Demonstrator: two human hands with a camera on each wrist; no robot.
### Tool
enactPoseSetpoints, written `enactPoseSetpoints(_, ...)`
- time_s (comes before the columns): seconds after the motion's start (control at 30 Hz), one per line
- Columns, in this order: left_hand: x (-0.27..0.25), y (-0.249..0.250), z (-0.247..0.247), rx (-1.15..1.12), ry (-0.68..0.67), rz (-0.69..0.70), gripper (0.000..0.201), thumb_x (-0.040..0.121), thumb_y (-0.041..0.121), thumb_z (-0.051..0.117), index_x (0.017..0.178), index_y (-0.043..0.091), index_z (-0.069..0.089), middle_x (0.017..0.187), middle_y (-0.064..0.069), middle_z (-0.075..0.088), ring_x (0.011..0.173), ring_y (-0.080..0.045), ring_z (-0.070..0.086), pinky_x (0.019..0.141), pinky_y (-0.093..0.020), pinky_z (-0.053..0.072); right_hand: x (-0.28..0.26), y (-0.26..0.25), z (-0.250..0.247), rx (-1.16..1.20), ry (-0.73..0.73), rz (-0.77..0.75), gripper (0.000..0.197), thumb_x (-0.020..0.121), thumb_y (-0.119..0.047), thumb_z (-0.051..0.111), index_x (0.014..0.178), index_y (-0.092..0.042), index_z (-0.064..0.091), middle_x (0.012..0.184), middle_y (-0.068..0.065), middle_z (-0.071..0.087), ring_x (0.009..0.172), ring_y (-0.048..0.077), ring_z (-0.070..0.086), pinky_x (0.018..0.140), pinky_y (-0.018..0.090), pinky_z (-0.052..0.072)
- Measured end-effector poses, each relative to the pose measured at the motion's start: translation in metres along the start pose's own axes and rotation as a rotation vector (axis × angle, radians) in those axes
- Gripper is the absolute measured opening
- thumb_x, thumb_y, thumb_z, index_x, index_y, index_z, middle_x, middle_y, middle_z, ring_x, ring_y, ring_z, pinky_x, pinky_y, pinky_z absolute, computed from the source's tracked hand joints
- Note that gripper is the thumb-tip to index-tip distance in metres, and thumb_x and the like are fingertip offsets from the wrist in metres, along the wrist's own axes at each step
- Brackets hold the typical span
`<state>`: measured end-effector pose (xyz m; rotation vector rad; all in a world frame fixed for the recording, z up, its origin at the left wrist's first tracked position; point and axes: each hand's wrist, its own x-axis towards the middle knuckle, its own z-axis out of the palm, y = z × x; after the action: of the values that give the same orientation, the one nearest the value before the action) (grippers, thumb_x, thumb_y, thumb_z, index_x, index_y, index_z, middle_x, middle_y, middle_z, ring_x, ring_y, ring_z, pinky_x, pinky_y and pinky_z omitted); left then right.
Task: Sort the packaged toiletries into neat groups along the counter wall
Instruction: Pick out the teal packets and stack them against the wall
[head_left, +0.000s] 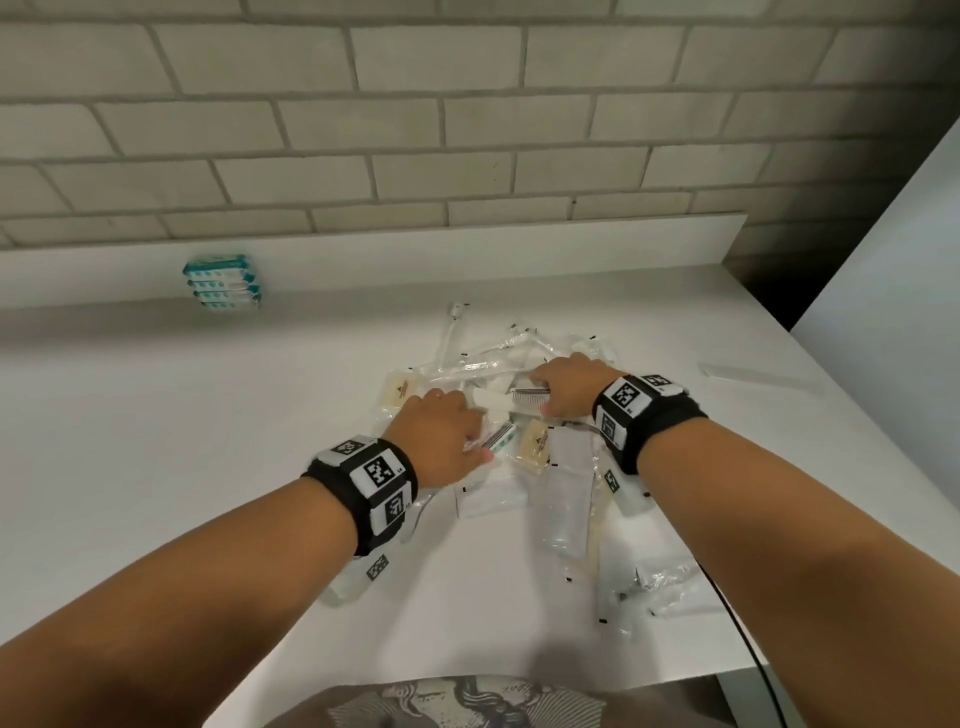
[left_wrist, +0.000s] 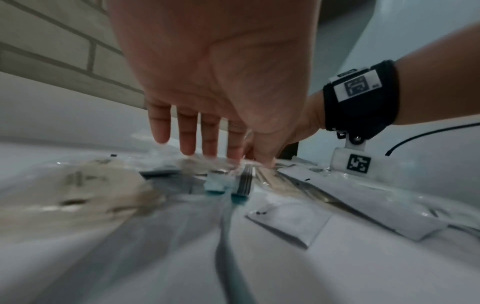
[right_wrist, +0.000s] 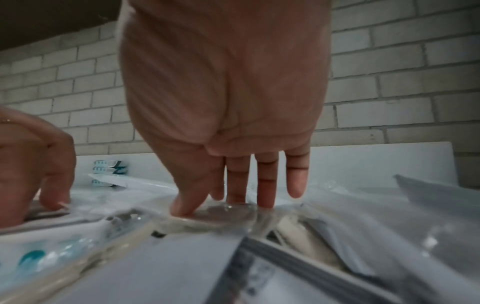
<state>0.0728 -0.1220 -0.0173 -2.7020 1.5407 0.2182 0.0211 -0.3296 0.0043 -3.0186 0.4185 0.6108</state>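
Where packets crowd, hands (head_left: 441, 431) mid-counter (head_left: 156, 415).

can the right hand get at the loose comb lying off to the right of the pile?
Probably yes. The comb lies alone on bare counter, nothing on top; the right hand is on the pile, fingers straight, holding nothing.

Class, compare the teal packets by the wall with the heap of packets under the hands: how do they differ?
The teal packets sit in a tidy stack against the wall; the heap sprawls loosely mid-counter. The teal packets are all alike; the heap mixes clear, white and beige wrappers. Both hands, left hand and right hand, touch the heap only. Both lie on the white counter.
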Motion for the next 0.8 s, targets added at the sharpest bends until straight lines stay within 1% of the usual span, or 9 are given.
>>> enactPoseSetpoints(0.07,0.002,0.000,0.004,0.039,0.037,-0.079,0.051,0.089,0.061,0.043,0.116,0.021,0.057,0.118,-0.002,0.053,0.110,-0.022,0.047,0.094,-0.037,0.036,0.004,0.002,0.000,-0.023,-0.011,-0.017,0.051,0.088,-0.030,0.058,0.137,-0.028,0.045,0.126,0.006,0.056,0.114,0.025,0.049,0.099,0.042,0.043)
enactPoseSetpoints(0.23,0.012,0.016,0.012,0.048,0.042,-0.195,0.067,0.086,0.066,0.044,0.133,0.019,0.048,0.128,-0.003,0.051,0.119,-0.024,0.045,0.100,-0.038,0.035,0.013,0.000,0.001,-0.092,-0.022,-0.018,0.051,0.082,-0.031,0.064,0.131,-0.021,0.052,0.124,0.007,0.052,0.117,0.027,0.045,0.102,0.043,0.037)
enactPoseSetpoints(0.37,0.022,0.030,0.015,0.007,-0.002,-0.270,0.057,0.084,0.061,0.048,0.121,0.018,0.055,0.117,-0.004,0.055,0.106,-0.023,0.051,0.092,-0.037,0.041,0.005,0.003,-0.001,0.063,0.016,-0.071,0.026,0.082,-0.030,0.061,0.103,-0.021,0.049,0.105,0.002,0.052,0.109,0.024,0.043,0.101,0.045,0.035)
enactPoseSetpoints(0.43,0.025,0.033,0.013,-0.065,0.002,-0.291,0.050,0.084,0.052,0.051,0.119,0.016,0.054,0.111,-0.003,0.057,0.097,-0.021,0.054,0.087,-0.034,0.047,-0.003,0.010,-0.002,0.173,0.081,-0.103,0.026,0.082,-0.035,0.063,0.097,-0.025,0.045,0.100,0.000,0.052,0.103,0.022,0.044,0.099,0.044,0.035)
enactPoseSetpoints(0.5,0.027,0.031,0.006,-0.214,-0.031,-0.329,0.057,0.084,0.042,0.054,0.131,0.013,0.043,0.111,-0.001,0.058,0.095,-0.020,0.057,0.080,-0.031,0.050,-0.012,0.026,-0.008,0.323,0.188,-0.102,0.025,0.085,-0.031,0.063,0.101,-0.022,0.046,0.100,-0.001,0.058,0.097,0.020,0.048,0.096,0.041,0.037)
enactPoseSetpoints(0.57,0.027,0.028,-0.005,-0.349,-0.040,-0.372,0.067,0.084,0.037,0.057,0.140,0.012,0.028,0.104,0.001,0.056,0.088,-0.018,0.057,0.068,-0.027,0.047,-0.020,0.050,-0.016,0.493,0.261,-0.085,0.027,0.086,-0.024,0.064,0.105,-0.020,0.046,0.102,-0.001,0.060,0.091,0.019,0.055,0.088,0.038,0.045)
enactPoseSetpoints(0.67,0.029,0.031,-0.018,-0.386,0.096,-0.414,0.063,0.083,0.032,0.059,0.135,0.011,0.030,0.096,0.000,0.056,0.078,-0.018,0.055,0.063,-0.028,0.043,-0.030,0.084,-0.025,0.578,0.297,-0.059,0.042,0.082,-0.023,0.070,0.116,-0.019,0.045,0.107,0.001,0.055,0.089,0.018,0.056,0.073,0.031,0.046)
enactPoseSetpoints(0.73,0.031,0.046,-0.023,-0.393,0.180,-0.368,0.058,0.084,0.035,0.060,0.133,0.012,0.036,0.089,0.004,0.056,0.072,-0.014,0.055,0.057,-0.025,0.041,-0.034,0.097,-0.024,0.492,0.249,-0.013,0.047,0.079,-0.028,0.074,0.116,-0.017,0.048,0.103,0.000,0.053,0.086,0.017,0.053,0.064,0.027,0.039)
enactPoseSetpoints(0.8,0.037,0.071,-0.022,-0.377,0.174,-0.198,0.057,0.086,0.046,0.061,0.131,0.017,0.041,0.094,0.007,0.057,0.076,-0.009,0.056,0.060,-0.021,0.042,-0.035,0.103,-0.019,0.408,0.220,0.045,0.046,0.078,-0.038,0.075,0.109,-0.014,0.051,0.097,0.000,0.052,0.084,0.018,0.051,0.063,0.027,0.037)
